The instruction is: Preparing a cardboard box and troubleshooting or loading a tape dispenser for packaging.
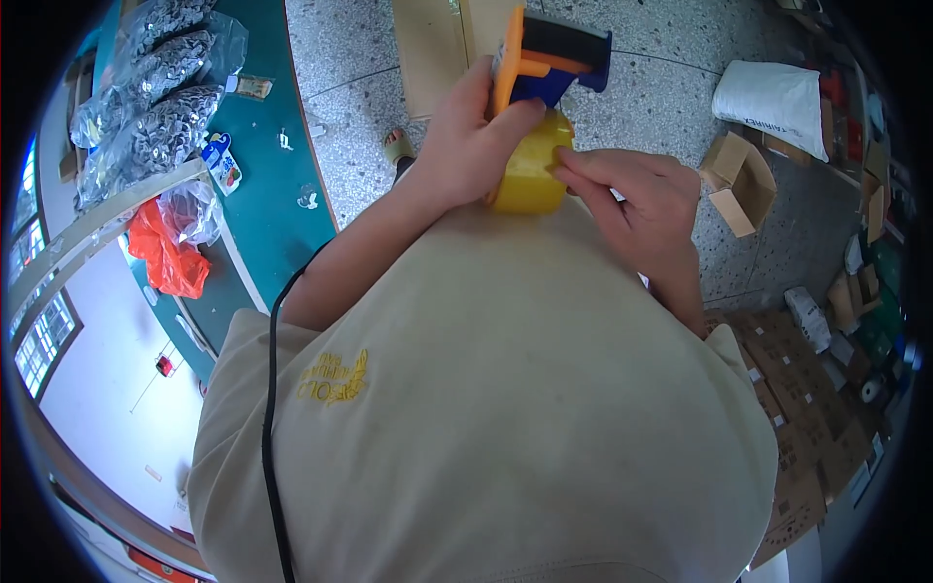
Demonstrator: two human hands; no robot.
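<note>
My left hand (481, 141) is closed round an orange and dark blue tape dispenser (507, 63), held out in front of my body. A roll of yellow packing tape (535, 170) sits in the dispenser, just below its dark roller end. From the right, my right hand (637, 194) pinches at the side of the roll with thumb and forefinger. The fingertips touch the tape; whether they grip a loose end of it is too small to see.
A green-topped table (258, 185) on the left bears clear bags of metal parts (175, 121) and an orange plastic bag (167, 251). Flat cardboard (423, 58) lies on the speckled floor ahead. On the right are an open carton (739, 180), a white sack (773, 102) and stacked cardboard (792, 398).
</note>
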